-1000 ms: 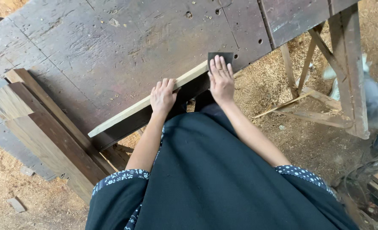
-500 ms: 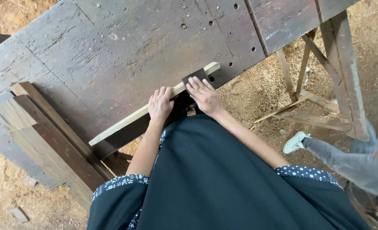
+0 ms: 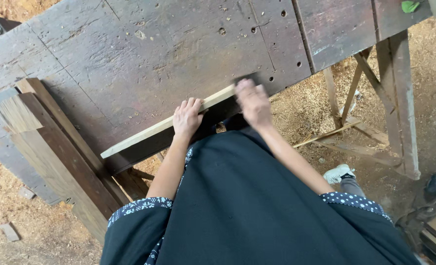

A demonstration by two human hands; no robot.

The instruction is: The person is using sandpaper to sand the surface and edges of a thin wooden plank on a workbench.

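Observation:
A long pale wooden strip [image 3: 144,137] lies along the near edge of a dark, worn workbench [image 3: 154,54]. My left hand [image 3: 187,118] presses flat on the strip near its middle, fingers spread over it. At the strip's right end, my right hand [image 3: 253,103] is blurred with motion. It covers a dark sanding pad [image 3: 247,78] that rests on the strip. My dark apron hides the bench edge below both hands.
Several brown planks [image 3: 56,152] lean against the bench at the left. A wooden trestle leg [image 3: 399,108] with cross braces stands at the right. Sawdust covers the floor [image 3: 306,113]. Another person's white shoe [image 3: 338,172] shows at the right.
My right hand slid the dark pad left along the strip, then back toward the right end. My left hand stayed pressed on the strip. The other person's foot shifted.

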